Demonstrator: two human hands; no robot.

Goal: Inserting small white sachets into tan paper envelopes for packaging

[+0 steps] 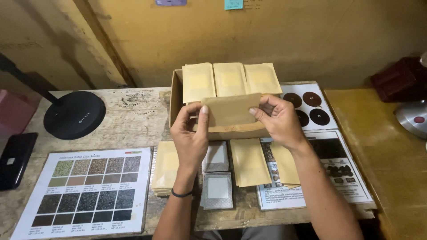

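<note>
While the head view looks down on the worn table [133, 120], both hands hold one kraft pouch [231, 110] flat just above the front edge of the cardboard box [176, 100]. Left hand [190, 133]: thumb on the pouch's face, fingers behind, pinching its left end. Right hand [278, 120]: fingertips clamped on the right end. Three pouch rows [230, 80] already stand upright in the box, filling its width. Outside it, stacks of tan pouches [249, 162] and two silver-white sachets [216, 178] lie on the table, so a fair share appears unboxed. Colour chart [89, 189] left, black lamp base [74, 114] behind it.
</note>
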